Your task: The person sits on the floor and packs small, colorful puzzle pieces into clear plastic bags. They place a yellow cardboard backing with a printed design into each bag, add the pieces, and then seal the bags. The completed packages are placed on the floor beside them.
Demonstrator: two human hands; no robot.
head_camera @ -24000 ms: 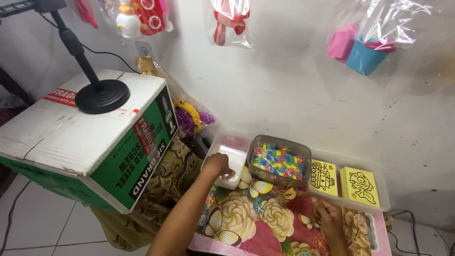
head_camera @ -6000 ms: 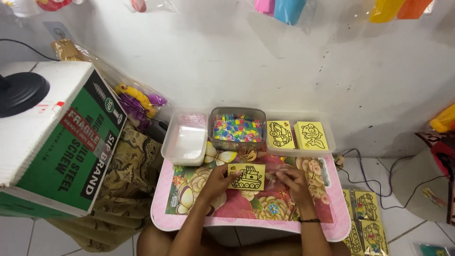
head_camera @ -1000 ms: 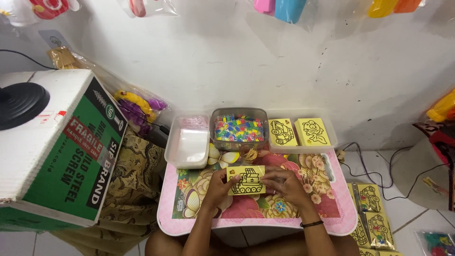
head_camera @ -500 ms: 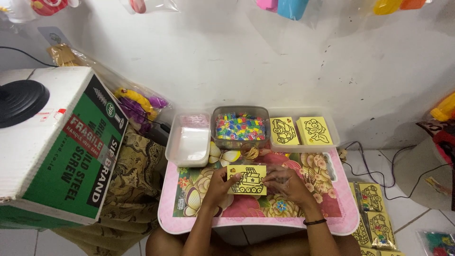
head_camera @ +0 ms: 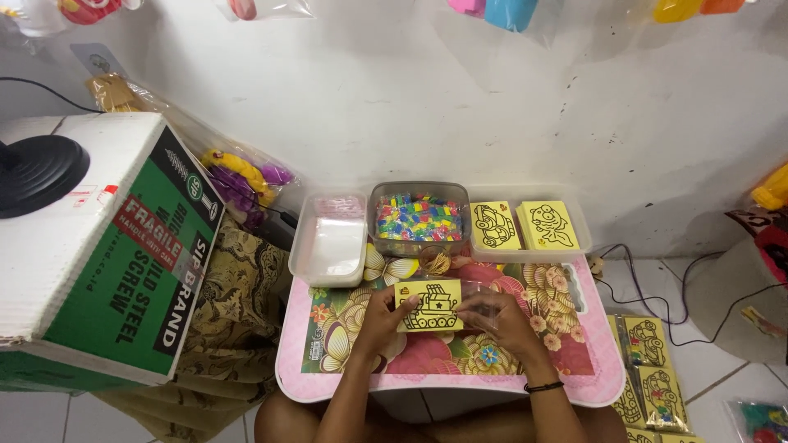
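You hold a yellow card [head_camera: 429, 306] with a black line drawing just below the centre of the frame, over the flowered pink table [head_camera: 447, 369]. Your left hand [head_camera: 380, 316] pinches the card's left edge, thumb on top and fingers curled beneath. Your right hand [head_camera: 497, 316] grips its right edge together with a clear plastic sleeve [head_camera: 478, 294], fingers bent and close together. Above the card, along the table's far edge, sit three tubs: a clear one [head_camera: 330, 242] at centre-left, one full of coloured bits [head_camera: 419, 217] in the middle, and one with two more yellow cards [head_camera: 525, 226] to the right. A green-and-white box [head_camera: 107, 246] fills the left.
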